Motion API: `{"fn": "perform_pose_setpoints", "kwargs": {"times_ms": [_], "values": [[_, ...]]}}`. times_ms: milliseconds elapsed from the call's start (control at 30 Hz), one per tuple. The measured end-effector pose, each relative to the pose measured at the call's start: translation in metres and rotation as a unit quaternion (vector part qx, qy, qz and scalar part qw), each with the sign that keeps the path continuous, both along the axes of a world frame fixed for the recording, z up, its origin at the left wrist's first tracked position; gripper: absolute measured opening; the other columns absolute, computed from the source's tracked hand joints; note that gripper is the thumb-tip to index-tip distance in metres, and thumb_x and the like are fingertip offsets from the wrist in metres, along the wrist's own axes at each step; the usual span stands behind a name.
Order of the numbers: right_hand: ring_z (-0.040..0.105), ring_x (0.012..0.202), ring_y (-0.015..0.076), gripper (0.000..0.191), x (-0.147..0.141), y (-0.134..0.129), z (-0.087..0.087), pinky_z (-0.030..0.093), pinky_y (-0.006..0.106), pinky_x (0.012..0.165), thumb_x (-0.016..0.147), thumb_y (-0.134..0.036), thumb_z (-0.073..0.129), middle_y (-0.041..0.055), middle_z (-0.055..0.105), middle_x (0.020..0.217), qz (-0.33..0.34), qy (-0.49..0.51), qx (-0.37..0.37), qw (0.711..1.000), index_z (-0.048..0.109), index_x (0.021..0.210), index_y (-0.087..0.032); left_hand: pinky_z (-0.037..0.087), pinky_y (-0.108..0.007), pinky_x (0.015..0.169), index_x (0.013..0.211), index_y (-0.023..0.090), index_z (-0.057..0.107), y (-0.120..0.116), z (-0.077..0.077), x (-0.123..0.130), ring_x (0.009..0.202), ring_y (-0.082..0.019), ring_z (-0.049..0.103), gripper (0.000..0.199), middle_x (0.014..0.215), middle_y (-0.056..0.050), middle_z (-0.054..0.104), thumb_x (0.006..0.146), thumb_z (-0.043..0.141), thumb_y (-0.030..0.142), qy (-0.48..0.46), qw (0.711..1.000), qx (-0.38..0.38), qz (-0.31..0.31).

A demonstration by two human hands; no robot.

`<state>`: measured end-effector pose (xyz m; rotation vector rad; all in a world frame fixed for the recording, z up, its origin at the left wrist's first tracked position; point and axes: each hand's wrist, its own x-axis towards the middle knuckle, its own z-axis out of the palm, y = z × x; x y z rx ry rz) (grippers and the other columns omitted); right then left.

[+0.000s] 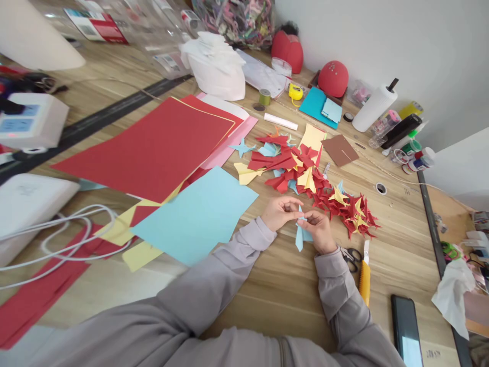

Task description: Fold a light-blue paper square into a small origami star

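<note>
A small folded light-blue paper piece [299, 239] is pinched between both hands above the wooden table. My left hand [280, 212] grips its upper end from the left, fingers closed. From the right, my right hand [320, 230] holds the same piece between thumb and fingers. Just beyond the hands lies a long pile of folded red, yellow and blue paper shapes [321, 191]. A flat light-blue sheet [202, 214] rests left of my hands, partly over yellow strips and near large red sheets [153, 148].
Black scissors [352, 257] and a yellow-handled cutter [364, 283] lie right of my right sleeve, with a black phone [407, 326] farther right. White cables [84, 219] cross the left side. Bottles, a yellow tape measure [295, 92] and tissues [216, 66] stand at the back.
</note>
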<state>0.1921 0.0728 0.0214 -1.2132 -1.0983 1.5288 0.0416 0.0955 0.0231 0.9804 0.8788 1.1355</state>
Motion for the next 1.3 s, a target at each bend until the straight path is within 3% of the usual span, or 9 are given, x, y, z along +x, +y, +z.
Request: {"fn": "perform_pose_setpoints", "kwargs": {"times_ms": [300,400,567,700,867,1067,1300], "values": [[0.056,0.054,0.0105,0.025,0.002,-0.002,0.001,0.044,0.023,0.052,0.057,-0.035,0.084,-0.0005,0.066,0.062,0.015,0.039,-0.013,0.999,0.067,0.068,-0.020,0.045,-0.023,0.048,0.076,0.015,0.068,-0.001,0.004,0.003,0.045,-0.011,0.057,0.028,0.050,0.003,0.060,0.057,0.081,0.031,0.010,1.000,0.010,0.012],[0.055,0.054,0.0097,0.027,0.001,-0.003,0.001,0.043,0.023,0.052,0.055,-0.033,0.085,-0.0012,0.065,0.062,0.011,0.033,-0.005,0.999,0.065,0.066,-0.019,0.046,-0.023,0.048,0.076,0.015,0.068,-0.004,0.006,0.004,0.045,-0.012,0.058,0.025,0.049,0.002,0.061,0.059,0.078,0.030,0.009,1.000,0.001,0.026],[0.049,0.050,0.0076,0.033,-0.001,-0.002,0.001,0.037,0.021,0.048,0.048,-0.030,0.087,-0.0047,0.060,0.057,-0.006,0.013,0.006,1.000,0.059,0.062,-0.019,0.045,-0.023,0.043,0.078,0.014,0.067,-0.006,0.004,0.007,0.037,-0.011,0.053,0.022,0.047,0.001,0.062,0.066,0.070,0.032,0.012,0.994,-0.037,0.105],[0.050,0.053,0.0079,0.034,-0.001,0.000,0.005,0.039,0.022,0.051,0.045,-0.029,0.087,-0.0040,0.061,0.059,-0.016,0.028,0.002,0.999,0.059,0.061,-0.018,0.048,-0.024,0.049,0.087,0.014,0.066,-0.006,0.004,0.007,0.044,-0.011,0.056,0.030,0.050,0.001,0.063,0.067,0.072,0.036,-0.020,0.996,-0.005,0.090],[0.046,0.048,0.0066,0.036,-0.001,0.000,0.009,0.036,0.021,0.048,0.041,-0.028,0.089,-0.0057,0.057,0.055,-0.013,0.039,-0.013,0.999,0.060,0.060,-0.018,0.050,-0.027,0.065,0.090,0.015,0.066,-0.003,0.002,0.006,0.065,-0.014,0.064,0.040,0.068,-0.001,0.069,0.055,0.082,0.025,-0.041,0.997,0.027,0.063],[0.045,0.048,0.0060,0.035,-0.003,0.000,0.011,0.036,0.022,0.049,0.041,-0.027,0.088,-0.0057,0.057,0.055,-0.014,0.030,0.002,0.999,0.061,0.061,-0.018,0.049,-0.026,0.063,0.081,0.015,0.068,0.002,-0.005,0.006,0.058,-0.012,0.061,0.035,0.060,0.001,0.066,0.050,0.083,0.024,-0.075,0.996,0.022,0.044],[0.049,0.053,0.0070,0.034,-0.007,-0.001,0.007,0.039,0.022,0.053,0.044,-0.028,0.087,-0.0044,0.062,0.062,-0.003,0.028,0.031,0.999,0.064,0.066,-0.017,0.049,-0.027,0.062,0.075,0.015,0.068,0.004,-0.003,0.005,0.056,-0.012,0.061,0.037,0.058,0.002,0.065,0.044,0.085,0.022,-0.102,0.994,-0.014,0.045]]}}
